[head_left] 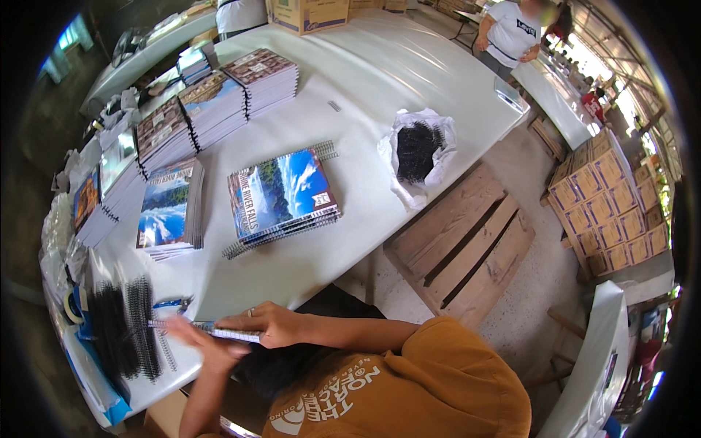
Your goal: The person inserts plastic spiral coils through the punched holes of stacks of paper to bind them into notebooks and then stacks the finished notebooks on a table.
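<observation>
Two hands of mine work at the near edge of the white bench [380,95]. My right hand [272,323] has its fingers curled down over a thin spiral-bound notebook [232,333], pinning it flat at the bench rim. My left hand [198,342] is blurred; its fingers look spread and lie against the notebook's left end, though I cannot tell whether they grip it. The notebook sits between both hands, under the right fingers and just beside the left ones.

One pile of black spiral coils [125,330] lies just left of my left hand, with one pair of blue-handled pliers [174,301] just above the notebook and one roll of tape [72,307] at the far left edge.

Farther up, two stacks of landscape-cover notebooks lie well apart from my hands: a centre stack [281,193] and a left stack [169,210]. Beyond them, three stacks with brown patterned covers [212,106] run in a row, and more stacks crowd the left edge. One white plastic bag of black coils [418,150] sits toward the right edge.

Off the bench, one wooden pallet [464,244] rests on the speckled floor, stacked cardboard boxes [606,204] stand to the right, and one person in a white shirt [511,33] stands at the far end.
</observation>
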A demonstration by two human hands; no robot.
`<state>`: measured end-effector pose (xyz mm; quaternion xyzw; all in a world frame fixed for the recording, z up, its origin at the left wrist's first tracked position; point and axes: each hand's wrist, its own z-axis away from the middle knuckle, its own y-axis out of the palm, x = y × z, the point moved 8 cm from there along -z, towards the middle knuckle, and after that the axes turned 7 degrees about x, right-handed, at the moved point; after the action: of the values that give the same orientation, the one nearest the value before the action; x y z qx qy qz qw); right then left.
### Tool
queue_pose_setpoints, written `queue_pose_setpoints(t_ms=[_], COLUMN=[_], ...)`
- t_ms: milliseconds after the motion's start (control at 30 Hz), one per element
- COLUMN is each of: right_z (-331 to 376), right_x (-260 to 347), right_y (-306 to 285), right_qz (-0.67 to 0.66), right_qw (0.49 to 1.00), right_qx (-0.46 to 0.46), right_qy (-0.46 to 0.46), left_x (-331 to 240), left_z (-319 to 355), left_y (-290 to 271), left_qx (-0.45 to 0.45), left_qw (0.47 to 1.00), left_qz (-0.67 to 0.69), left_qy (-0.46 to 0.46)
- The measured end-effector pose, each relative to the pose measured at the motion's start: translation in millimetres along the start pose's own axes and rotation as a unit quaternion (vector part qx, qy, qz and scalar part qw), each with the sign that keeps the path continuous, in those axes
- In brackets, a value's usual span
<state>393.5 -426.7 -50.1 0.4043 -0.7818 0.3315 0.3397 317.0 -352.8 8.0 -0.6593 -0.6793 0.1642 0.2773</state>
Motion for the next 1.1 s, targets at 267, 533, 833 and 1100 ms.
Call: queue_pose_setpoints(t_ms=[267, 533, 833, 1100], right_z=[-16, -11, -15, -15], right_x=[21, 10, 19, 19], right_y=[-16, -1, 9, 12], right_qz=[-0.096, -0.005, 0.026, 0.018], right_qw=[0.995, 0.999, 0.999, 1.0], right_qx=[-0.003, 0.002, 0.019, 0.016], right_qy=[0.04, 0.035, -0.008, -0.005], left_x=[34, 33, 5, 25], left_z=[-1, -3, 11, 69], left_y=[10, 2, 0, 24], left_qx=[0.131, 0.018, 0.077, -0.091], left_qw=[0.987, 0.997, 0.991, 0.9], left_qz=[0.089, 0.052, 0.044, 0.37], left_qy=[-0.006, -0.048, -0.103, -0.212])
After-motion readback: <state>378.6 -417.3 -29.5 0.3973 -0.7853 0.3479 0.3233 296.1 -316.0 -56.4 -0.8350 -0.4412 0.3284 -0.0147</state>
